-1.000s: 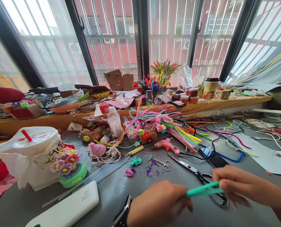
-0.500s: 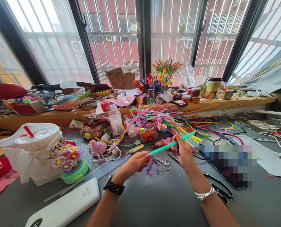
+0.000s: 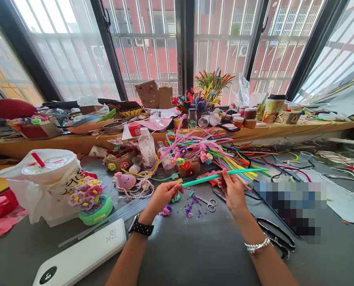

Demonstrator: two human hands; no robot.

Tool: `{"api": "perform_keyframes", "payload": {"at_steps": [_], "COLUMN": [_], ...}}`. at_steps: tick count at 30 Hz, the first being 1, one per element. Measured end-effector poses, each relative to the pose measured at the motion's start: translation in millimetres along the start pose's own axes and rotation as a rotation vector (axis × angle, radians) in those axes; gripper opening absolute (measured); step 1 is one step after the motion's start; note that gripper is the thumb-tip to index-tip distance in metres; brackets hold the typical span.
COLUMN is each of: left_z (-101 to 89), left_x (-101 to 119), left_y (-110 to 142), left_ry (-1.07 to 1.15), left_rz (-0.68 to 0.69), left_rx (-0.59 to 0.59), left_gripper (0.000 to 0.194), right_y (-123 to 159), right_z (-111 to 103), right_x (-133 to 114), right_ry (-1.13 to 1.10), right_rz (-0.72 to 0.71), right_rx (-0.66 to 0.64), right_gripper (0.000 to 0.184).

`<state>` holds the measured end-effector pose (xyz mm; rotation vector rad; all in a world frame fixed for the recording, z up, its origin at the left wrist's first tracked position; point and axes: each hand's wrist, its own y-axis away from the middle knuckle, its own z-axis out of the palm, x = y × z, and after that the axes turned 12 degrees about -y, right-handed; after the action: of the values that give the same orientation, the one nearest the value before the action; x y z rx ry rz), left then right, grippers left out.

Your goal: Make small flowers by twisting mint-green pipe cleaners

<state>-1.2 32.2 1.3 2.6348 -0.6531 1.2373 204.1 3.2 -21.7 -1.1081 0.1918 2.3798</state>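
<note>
A teal-green pipe cleaner [image 3: 202, 180] is stretched between my two hands above the table, tilted slightly up to the right. My left hand [image 3: 164, 194], with a dark watch on its wrist, pinches its left end. My right hand [image 3: 233, 190] pinches it further along, and the free end sticks out past the fingers to the right. Below them lie small scissors [image 3: 211, 204] and purple fuzz clippings [image 3: 190, 208]. A teal piece [image 3: 176, 198] is partly hidden behind my left hand, near a pink-purple piece [image 3: 166, 210]. Large black-handled scissors [image 3: 277, 237] lie beside my right forearm.
A heap of coloured pipe cleaners [image 3: 233, 165] lies beyond my hands. To the left are a white power bank [image 3: 84, 252], a flower pot craft [image 3: 96, 210] and a bagged drink cup [image 3: 50, 171]. A phone [image 3: 281, 214], partly pixelated, lies right.
Both hands have moved from the lower right to the middle, raising the pipe cleaner. It was doubled or crossed at first; now it is drawn out nearly straight, with a longer end beyond my right hand.
</note>
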Motion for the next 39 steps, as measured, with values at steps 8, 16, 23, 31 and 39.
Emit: {"api": "perform_keyframes", "payload": {"at_steps": [8,16,23,31,39], "left_z": [-0.3,-0.1,-4.7,12.2,21.7], "left_x": [-0.5,-7.2,-8.8,0.3,3.4], "left_y": [1.1,-0.2,4.2,2.5,3.5], "left_ry": [0.169,0.228,-0.224,0.251,0.432], "left_rz": [-0.107,-0.127,-0.127,0.088,-0.043], "left_rx": [0.133,0.257,0.603,0.205,0.271], "left_gripper": [0.032,0.034,0.039,0.036,0.019], "right_y": [-1.4,-9.1,-7.4,-6.0,1.9], "right_z": [-2.1,-9.5,-10.6,-9.1,-4.3], "right_x": [-0.5,-9.7,-12.7,-9.1,-13.0], "right_ry": [-0.039,-0.103,-0.115,-0.164,-0.235], "right_rz": [0.052,0.048,0.013,0.025,0.079], "right_rx": [0.063,0.219,0.187,0.188,-0.186], "right_gripper": [0.027,0.024,0.026,0.030,0.027]}}
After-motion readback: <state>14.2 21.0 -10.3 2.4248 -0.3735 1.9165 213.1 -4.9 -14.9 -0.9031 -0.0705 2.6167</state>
